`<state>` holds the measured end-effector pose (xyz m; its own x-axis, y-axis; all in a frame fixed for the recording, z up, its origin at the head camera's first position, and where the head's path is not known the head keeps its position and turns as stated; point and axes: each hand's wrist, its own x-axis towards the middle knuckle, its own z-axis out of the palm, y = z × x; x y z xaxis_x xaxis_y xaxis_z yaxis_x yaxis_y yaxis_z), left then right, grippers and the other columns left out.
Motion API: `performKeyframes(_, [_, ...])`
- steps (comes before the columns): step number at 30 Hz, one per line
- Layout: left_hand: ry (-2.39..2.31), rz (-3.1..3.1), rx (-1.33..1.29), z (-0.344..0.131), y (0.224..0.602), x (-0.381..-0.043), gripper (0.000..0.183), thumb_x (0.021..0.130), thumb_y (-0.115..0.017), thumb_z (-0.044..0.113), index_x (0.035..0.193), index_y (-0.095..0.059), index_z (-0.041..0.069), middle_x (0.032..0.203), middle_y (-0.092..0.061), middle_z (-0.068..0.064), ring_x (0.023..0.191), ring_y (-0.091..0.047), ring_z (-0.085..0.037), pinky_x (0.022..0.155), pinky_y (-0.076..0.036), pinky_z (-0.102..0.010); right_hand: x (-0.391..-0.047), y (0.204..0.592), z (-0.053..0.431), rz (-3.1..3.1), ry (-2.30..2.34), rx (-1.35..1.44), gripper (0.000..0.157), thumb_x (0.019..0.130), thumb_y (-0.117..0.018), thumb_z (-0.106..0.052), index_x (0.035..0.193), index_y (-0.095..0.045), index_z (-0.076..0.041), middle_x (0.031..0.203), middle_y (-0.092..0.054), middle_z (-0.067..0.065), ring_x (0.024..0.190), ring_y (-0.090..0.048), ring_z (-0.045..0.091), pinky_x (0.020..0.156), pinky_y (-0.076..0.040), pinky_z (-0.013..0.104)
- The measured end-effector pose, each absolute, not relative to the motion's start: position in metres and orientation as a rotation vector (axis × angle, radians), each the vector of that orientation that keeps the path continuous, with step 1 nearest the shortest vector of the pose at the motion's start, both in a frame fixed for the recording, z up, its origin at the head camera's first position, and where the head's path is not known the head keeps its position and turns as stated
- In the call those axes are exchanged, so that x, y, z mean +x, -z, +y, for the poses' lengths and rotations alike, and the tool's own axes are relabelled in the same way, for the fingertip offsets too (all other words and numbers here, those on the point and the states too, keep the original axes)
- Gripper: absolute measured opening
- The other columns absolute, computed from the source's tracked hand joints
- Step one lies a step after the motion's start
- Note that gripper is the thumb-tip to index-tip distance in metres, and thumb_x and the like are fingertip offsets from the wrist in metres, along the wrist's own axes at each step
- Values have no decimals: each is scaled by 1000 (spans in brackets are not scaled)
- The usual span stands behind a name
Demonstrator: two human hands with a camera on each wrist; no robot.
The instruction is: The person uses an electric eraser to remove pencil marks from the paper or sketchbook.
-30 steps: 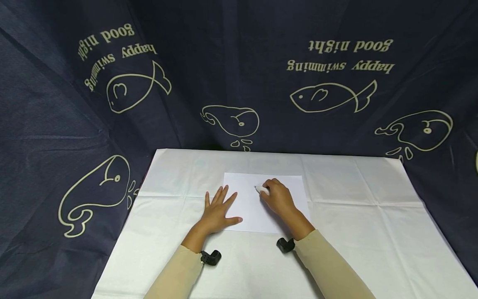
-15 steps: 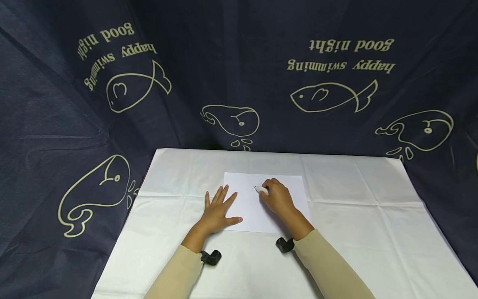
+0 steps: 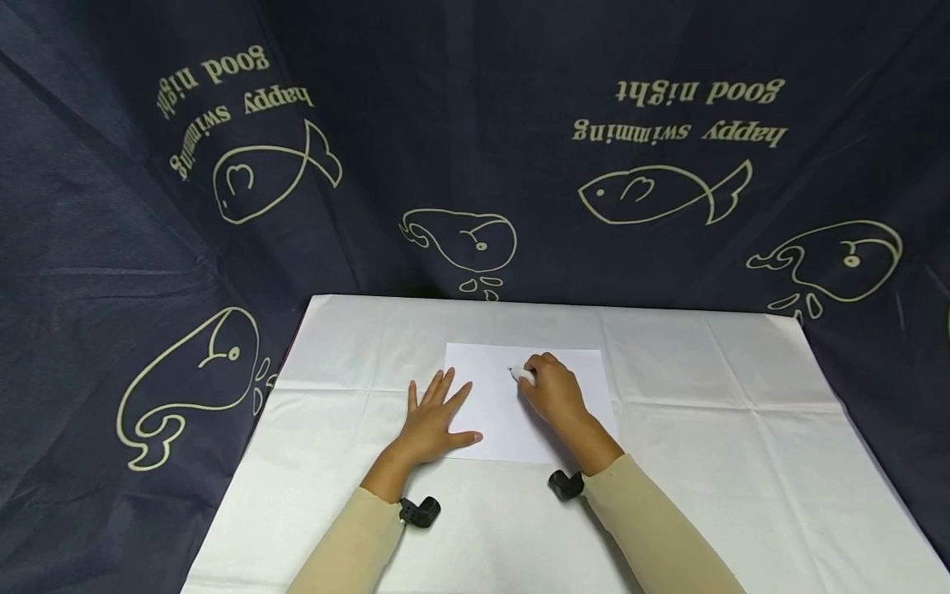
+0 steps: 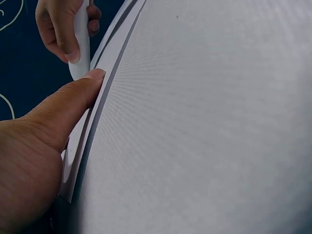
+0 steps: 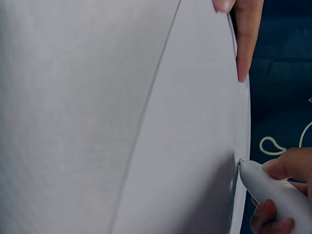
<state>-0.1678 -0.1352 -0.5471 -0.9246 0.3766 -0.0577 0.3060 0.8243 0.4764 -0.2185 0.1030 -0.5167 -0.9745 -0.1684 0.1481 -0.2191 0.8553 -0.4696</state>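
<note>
A sheet of white paper [image 3: 496, 421] lies on the cloth-covered table. My left hand [image 3: 429, 429] rests flat on its left side with fingers spread, and the thumb [image 4: 73, 100] reaches along its near edge in the left wrist view. Over the sheet's upper middle, my right hand [image 3: 555, 394] grips a thick white pen [image 5: 275, 190] with a tapered front. The pen slants, its small tip pointing left and right at the paper. A dark trace shows beside the tip in the right wrist view. The pen's rear is covered by the hand.
A white cloth [image 3: 705, 462] with fold creases covers the table. Beyond the far edge hangs a dark blue curtain [image 3: 549, 99] printed with fish, whales and lettering. Black wrist cameras [image 3: 420, 511] sit at both beige sleeves [image 3: 660, 536].
The pen tip has shifted slightly to the right and up on the paper, and the right hand has moved a little with it. The left hand stays in place.
</note>
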Motion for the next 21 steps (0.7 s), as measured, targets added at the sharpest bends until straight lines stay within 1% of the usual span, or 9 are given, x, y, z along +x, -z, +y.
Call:
performKeyframes(2, [-714, 2859, 541, -135, 547, -168, 89, 89, -69, 59, 160, -31, 21, 172, -9, -12, 160, -2, -34, 120, 10, -70, -219, 517, 103, -2929, -758, 298, 21, 91, -74, -18, 104, -70, -2, 100, -69, 14, 78, -64, 24, 72, -55, 42])
performKeyframes(8, [-726, 2863, 537, -135, 549, -168, 89, 88, -69, 60, 160, -33, 21, 172, -9, -12, 160, -2, -34, 120, 9, -70, -218, 516, 103, -2945, -749, 309, 19, 91, -73, -17, 102, -71, -2, 100, -70, 13, 80, -66, 25, 75, -56, 42])
performKeyframes(15, [-717, 2866, 539, -135, 551, -168, 89, 88, -68, 61, 160, -33, 22, 172, -9, -12, 160, -2, -33, 120, 10, -70, -220, 517, 104, -2919, -732, 315, 19, 91, -73, -16, 100, -70, 0, 95, -68, 14, 72, -62, 22, 67, -53, 41])
performKeyframes(19, [-719, 2864, 540, -135, 550, -168, 89, 88, -68, 61, 160, -33, 21, 172, -9, -13, 160, -3, -34, 120, 10, -70, -219, 515, 104, -2927, -731, 318, 16, 90, -74, -15, 96, -70, -1, 91, -67, 12, 69, -59, 21, 66, -52, 40])
performKeyframes(21, [-717, 2864, 540, -135, 550, -168, 89, 88, -68, 61, 160, -32, 21, 172, -9, -13, 160, -2, -34, 120, 10, -70, -219, 514, 103, -2912, -719, 317, 16, 89, -74, -15, 96, -70, -1, 90, -67, 12, 70, -60, 22, 66, -53, 41])
